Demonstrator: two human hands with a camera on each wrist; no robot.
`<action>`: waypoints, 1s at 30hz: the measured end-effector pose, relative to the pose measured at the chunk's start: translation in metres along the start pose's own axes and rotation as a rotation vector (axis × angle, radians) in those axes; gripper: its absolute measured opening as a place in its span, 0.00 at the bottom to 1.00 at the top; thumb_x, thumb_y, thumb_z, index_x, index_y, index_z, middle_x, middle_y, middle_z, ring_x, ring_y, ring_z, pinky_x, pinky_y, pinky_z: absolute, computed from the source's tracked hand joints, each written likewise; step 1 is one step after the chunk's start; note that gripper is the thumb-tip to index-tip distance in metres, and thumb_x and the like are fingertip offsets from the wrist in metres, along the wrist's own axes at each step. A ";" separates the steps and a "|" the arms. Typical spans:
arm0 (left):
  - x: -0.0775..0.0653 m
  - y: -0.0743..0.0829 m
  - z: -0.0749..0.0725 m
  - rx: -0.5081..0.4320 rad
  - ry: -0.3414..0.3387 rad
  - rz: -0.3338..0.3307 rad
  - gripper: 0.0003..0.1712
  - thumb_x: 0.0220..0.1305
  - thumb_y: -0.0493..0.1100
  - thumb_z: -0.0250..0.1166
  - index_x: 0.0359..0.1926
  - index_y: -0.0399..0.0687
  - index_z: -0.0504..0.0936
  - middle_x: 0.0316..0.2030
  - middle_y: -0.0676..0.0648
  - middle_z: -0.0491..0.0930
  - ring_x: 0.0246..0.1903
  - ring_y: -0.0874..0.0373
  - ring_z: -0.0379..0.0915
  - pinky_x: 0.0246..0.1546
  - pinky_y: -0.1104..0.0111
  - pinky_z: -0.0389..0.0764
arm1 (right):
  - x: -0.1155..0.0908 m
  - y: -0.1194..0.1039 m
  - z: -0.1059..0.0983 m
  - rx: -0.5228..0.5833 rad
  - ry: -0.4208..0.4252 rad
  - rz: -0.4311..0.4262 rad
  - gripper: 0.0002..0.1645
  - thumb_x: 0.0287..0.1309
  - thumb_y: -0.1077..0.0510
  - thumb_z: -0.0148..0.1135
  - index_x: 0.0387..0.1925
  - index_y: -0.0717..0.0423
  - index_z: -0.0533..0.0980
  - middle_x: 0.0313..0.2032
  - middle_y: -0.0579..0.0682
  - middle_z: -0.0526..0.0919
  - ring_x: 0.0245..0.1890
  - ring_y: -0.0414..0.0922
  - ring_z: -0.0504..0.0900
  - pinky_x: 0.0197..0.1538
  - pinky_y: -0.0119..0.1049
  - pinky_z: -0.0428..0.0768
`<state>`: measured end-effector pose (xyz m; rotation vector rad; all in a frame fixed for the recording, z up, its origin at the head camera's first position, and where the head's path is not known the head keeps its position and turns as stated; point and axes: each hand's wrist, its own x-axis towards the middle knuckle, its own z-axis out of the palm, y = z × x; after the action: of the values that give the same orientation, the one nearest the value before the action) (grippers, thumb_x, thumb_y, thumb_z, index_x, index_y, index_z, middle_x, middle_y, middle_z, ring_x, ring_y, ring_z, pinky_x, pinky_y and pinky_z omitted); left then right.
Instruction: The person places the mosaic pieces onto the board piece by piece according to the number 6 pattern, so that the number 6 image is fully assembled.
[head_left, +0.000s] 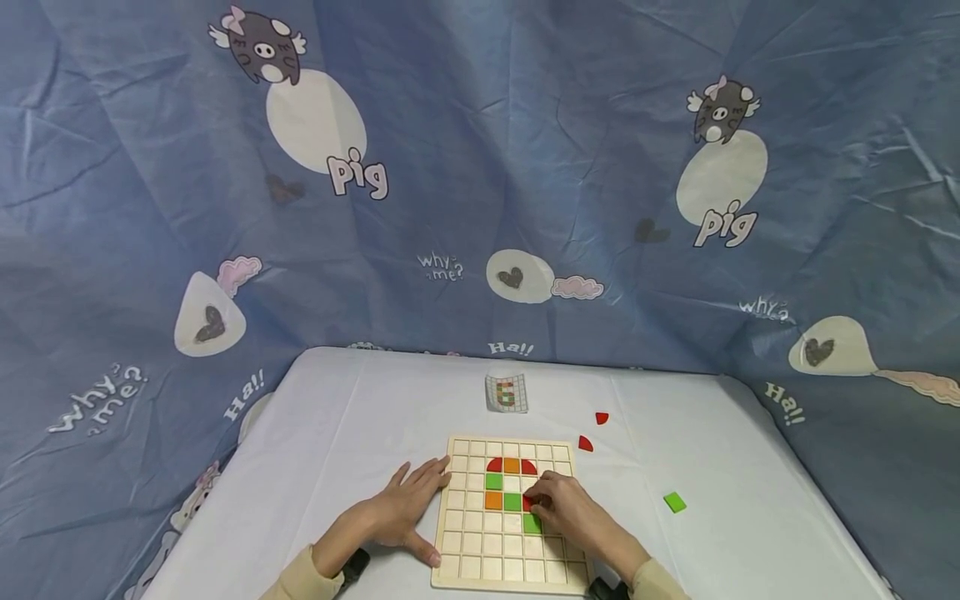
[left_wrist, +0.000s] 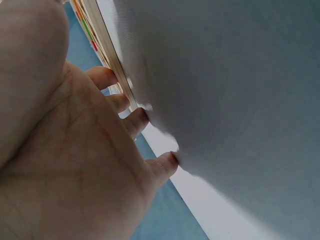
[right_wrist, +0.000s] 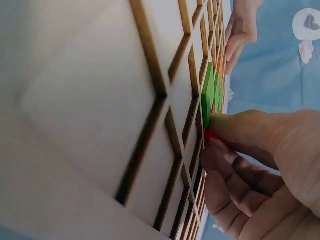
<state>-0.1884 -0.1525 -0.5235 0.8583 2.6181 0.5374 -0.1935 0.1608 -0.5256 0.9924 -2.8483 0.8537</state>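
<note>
A pale wooden grid board (head_left: 471, 546) lies on the table with colored tiles set in its cells. My left hand (head_left: 401, 510) is spread along the board's left edge, fingers and thumb against it. Over the board's right half, my right hand (head_left: 567, 510) pinches a red tile (right_wrist: 209, 134) between thumb and fingertips, mostly hidden by them. That tile is beside a green tile (head_left: 512, 502) and just above another green tile (head_left: 532, 523). Farther up are two red quarter-round tiles with an orange tile (head_left: 512, 465) between them; a green and an orange tile run down the left.
A small printed pattern card (head_left: 507, 393) lies behind the board. Two loose red quarter-round tiles, one near the board (head_left: 586, 444) and one farther back, lie at the upper right. A loose green tile (head_left: 675, 502) is on the white tablecloth (head_left: 750, 467) at the right. A blue curtain (head_left: 450, 167) hangs behind.
</note>
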 end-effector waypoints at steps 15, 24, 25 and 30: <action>-0.002 -0.001 0.003 0.016 0.002 0.007 0.70 0.36 0.74 0.72 0.73 0.42 0.52 0.76 0.41 0.40 0.75 0.43 0.37 0.70 0.39 0.41 | 0.000 -0.001 -0.001 -0.009 -0.040 0.002 0.05 0.56 0.65 0.67 0.36 0.59 0.84 0.32 0.45 0.81 0.33 0.34 0.79 0.35 0.24 0.80; -0.002 0.001 -0.001 0.005 0.001 0.021 0.70 0.37 0.73 0.72 0.73 0.41 0.52 0.76 0.40 0.40 0.75 0.41 0.37 0.69 0.37 0.40 | 0.000 0.000 0.000 0.007 0.001 0.011 0.06 0.56 0.66 0.66 0.36 0.60 0.85 0.30 0.46 0.80 0.32 0.33 0.76 0.33 0.23 0.79; -0.002 0.001 -0.002 0.004 0.001 0.022 0.70 0.37 0.73 0.72 0.73 0.41 0.52 0.76 0.40 0.40 0.75 0.41 0.37 0.69 0.37 0.40 | -0.001 0.000 0.000 0.009 0.008 0.012 0.06 0.56 0.66 0.66 0.36 0.61 0.85 0.30 0.46 0.80 0.31 0.33 0.76 0.33 0.23 0.78; -0.002 0.001 -0.001 -0.002 0.004 0.027 0.70 0.37 0.73 0.72 0.73 0.41 0.52 0.76 0.39 0.40 0.75 0.41 0.37 0.69 0.37 0.40 | -0.002 -0.001 0.002 0.033 0.032 0.034 0.06 0.56 0.67 0.65 0.35 0.62 0.85 0.29 0.47 0.80 0.31 0.33 0.76 0.31 0.23 0.78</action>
<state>-0.1874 -0.1533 -0.5222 0.8937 2.6121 0.5493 -0.1912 0.1607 -0.5270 0.9265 -2.8415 0.9137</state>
